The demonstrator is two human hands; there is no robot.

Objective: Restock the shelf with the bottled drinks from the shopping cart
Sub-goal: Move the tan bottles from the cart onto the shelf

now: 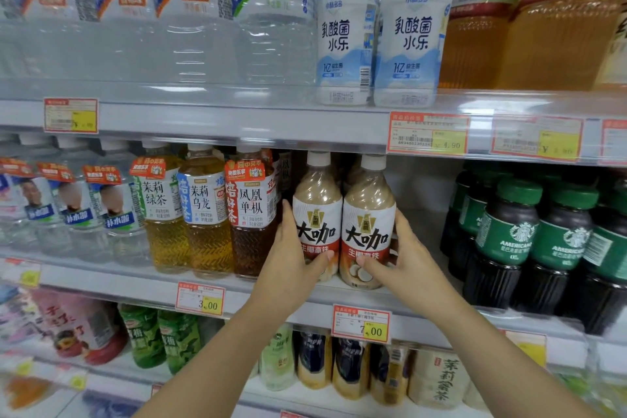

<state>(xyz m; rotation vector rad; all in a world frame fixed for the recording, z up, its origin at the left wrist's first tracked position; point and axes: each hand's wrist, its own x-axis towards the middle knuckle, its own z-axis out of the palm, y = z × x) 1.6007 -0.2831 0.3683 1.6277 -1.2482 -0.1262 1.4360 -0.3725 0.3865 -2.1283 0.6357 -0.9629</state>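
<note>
Two beige latte bottles with white caps and red-and-white labels stand side by side at the front of the middle shelf (424, 310). My left hand (293, 258) wraps the left latte bottle (317, 200) from its left side. Around the right side of the right latte bottle (368, 207) my right hand (405, 261) is curled, thumb across its lower label. Both bottles are upright and touch each other. The shopping cart is out of view.
Amber tea bottles (207, 214) stand just left of my left hand. Dark green-labelled coffee bottles (509, 241) stand to the right, past a gap (420, 200). The shelf above (237, 119) holds water and white yoghurt drink bottles (376, 34). More drinks fill the lower shelf (339, 366).
</note>
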